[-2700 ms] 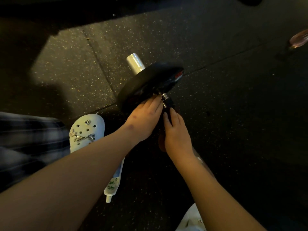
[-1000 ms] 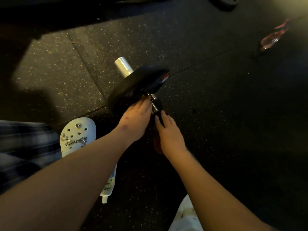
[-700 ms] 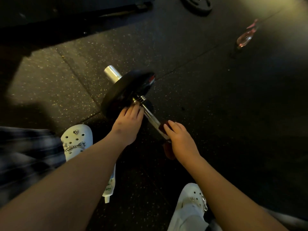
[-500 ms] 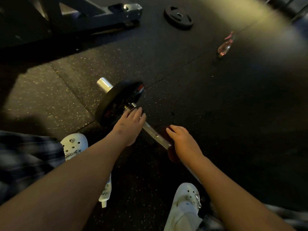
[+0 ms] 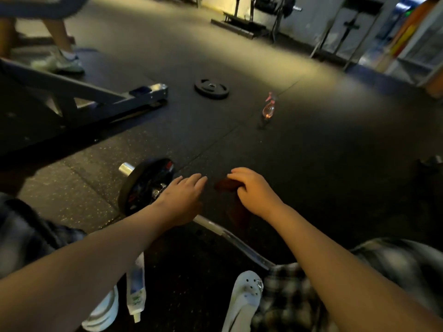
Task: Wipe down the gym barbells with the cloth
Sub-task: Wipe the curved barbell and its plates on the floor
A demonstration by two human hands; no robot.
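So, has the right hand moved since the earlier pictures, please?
Yes: the right hand, gripping the cloth, slid away from the plate and is now off the bar.

Dark red cloth, black plate, pink spray bottle, white clogs

Both arms outstretched; left hand flat, fingers straight; right hand curled (gripping cloth).

Shaft of barbell hidden under left hand; contact there, cannot tell. Lower end lost behind plaid trouser leg. Dark cloth half covered by curled fingers of right hand, edges murky. Up top, second person cut off, legs only. Distant spray bottle small, blurred.
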